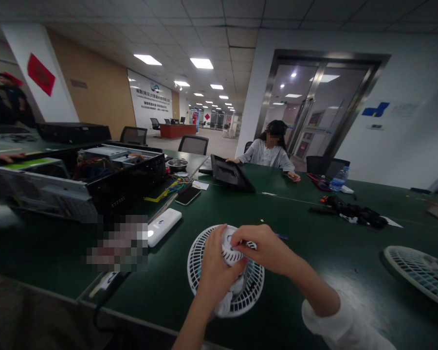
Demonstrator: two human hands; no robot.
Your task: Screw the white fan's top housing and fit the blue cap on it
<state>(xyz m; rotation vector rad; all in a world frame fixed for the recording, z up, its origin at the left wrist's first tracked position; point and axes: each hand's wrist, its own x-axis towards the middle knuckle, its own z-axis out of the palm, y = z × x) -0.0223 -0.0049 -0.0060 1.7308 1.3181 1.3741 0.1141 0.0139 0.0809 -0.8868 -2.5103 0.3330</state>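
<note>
A small white fan (204, 253) lies flat on the dark green table (314, 253), its round grille facing up. My left hand (217, 272) rests on the grille with the fingers curled around the round white hub (229, 243) at the centre. My right hand (264, 250) comes in from the right and pinches the hub's top edge with its fingertips. Part of the grille is hidden under both hands.
A second white fan grille (419, 274) lies at the right edge. A white power bank (163, 226), a phone (188, 195) and an open computer case (95, 180) are at the left. Another person (268, 150) sits across the table behind a black tablet (229, 175). Black tools (350, 211) lie far right.
</note>
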